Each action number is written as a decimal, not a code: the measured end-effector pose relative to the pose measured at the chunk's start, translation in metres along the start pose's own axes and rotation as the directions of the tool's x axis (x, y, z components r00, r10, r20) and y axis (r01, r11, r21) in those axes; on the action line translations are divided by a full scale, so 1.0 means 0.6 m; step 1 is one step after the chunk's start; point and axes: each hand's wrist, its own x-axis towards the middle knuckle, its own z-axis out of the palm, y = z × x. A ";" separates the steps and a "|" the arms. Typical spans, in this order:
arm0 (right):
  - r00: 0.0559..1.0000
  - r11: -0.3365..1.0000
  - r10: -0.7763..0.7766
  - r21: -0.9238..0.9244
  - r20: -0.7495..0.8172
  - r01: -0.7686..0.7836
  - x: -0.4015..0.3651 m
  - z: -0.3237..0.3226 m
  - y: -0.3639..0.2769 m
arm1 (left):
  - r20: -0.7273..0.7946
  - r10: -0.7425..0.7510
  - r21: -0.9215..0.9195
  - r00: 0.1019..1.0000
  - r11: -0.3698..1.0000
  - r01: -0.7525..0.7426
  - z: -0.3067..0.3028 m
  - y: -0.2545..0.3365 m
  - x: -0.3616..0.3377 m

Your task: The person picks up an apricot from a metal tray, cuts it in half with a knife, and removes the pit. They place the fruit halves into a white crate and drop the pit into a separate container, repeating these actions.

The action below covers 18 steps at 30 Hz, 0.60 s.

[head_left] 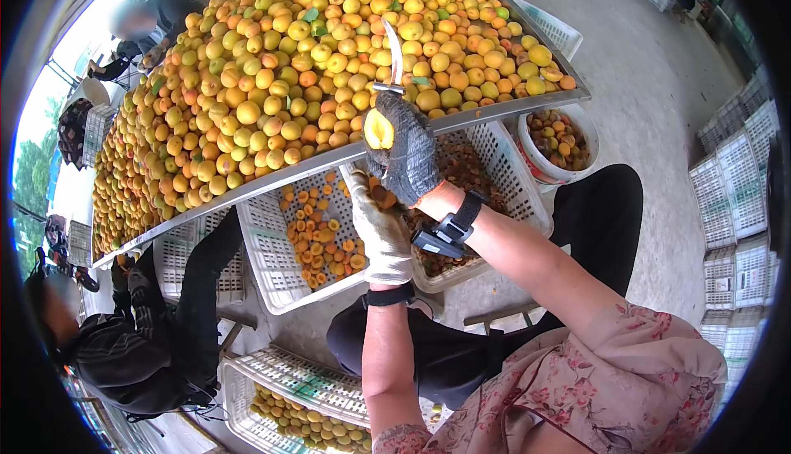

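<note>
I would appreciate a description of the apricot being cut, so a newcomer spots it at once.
Find the long metal tray heaped with apricots; at its near rim a dark-gloved right hand holds a curved knife, blade up. The apricot sits against that glove and, unlike the whole ones behind, shows a pale yellow cut face.

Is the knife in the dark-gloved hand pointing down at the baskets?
No, the right hand grips the knife with its curved blade pointing up over the heaped apricots.
</note>
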 end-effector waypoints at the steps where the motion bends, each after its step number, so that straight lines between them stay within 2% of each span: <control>1: 0.998 0.998 0.061 0.000 -0.035 -0.061 0.000 0.000 0.000 | -0.005 0.008 -0.032 1.000 0.999 -0.008 -0.005 -0.006 0.006; 3: 0.978 0.983 0.182 0.006 -0.105 -0.182 -0.001 0.000 -0.002 | 0.030 0.001 -0.050 1.000 0.999 0.000 -0.035 -0.019 0.024; 4: 0.978 0.984 0.180 0.006 -0.105 -0.181 0.002 -0.003 -0.005 | 0.066 -0.005 -0.069 0.998 0.998 0.010 -0.048 -0.027 0.032; 6: 0.945 0.937 0.325 0.138 -0.018 -0.320 0.011 -0.014 -0.015 | 0.066 -0.019 -0.023 0.998 1.000 0.020 -0.025 -0.013 0.017; 8: 0.935 0.925 0.352 0.160 -0.028 -0.344 0.014 -0.023 -0.019 | 0.064 -0.033 0.024 0.997 0.999 0.031 0.006 -0.001 -0.002; 10: 0.924 0.914 0.382 0.160 -0.032 -0.372 0.012 -0.029 -0.025 | -0.040 0.033 0.074 0.999 0.997 -0.030 0.033 -0.001 -0.013; 11: 0.926 0.915 0.377 0.165 -0.030 -0.368 0.011 -0.023 -0.030 | -0.034 0.034 0.079 0.999 0.996 -0.031 0.034 -0.001 -0.010; 13: 0.924 0.939 0.342 0.101 -0.170 -0.329 0.010 -0.010 -0.037 | -0.031 0.038 0.175 0.999 0.984 -0.032 0.027 -0.005 -0.006; 14: 0.942 0.946 0.319 0.094 -0.106 -0.310 0.012 -0.012 -0.038 | 0.055 0.055 0.193 0.997 0.979 -0.065 0.024 -0.005 -0.004; 15: 0.943 0.948 0.314 0.093 -0.109 -0.305 0.013 -0.017 -0.042 | 0.058 0.052 0.191 0.997 0.980 -0.062 0.022 -0.008 0.001; 17: 0.956 0.956 0.291 0.065 -0.048 -0.287 0.013 -0.024 -0.053 | 0.037 0.088 0.387 0.995 0.917 -0.096 0.020 -0.012 0.010; 18: 0.914 0.884 0.402 0.240 0.053 -0.402 0.022 -0.035 -0.061 | -0.002 0.129 0.512 0.992 0.852 -0.110 0.042 -0.004 0.005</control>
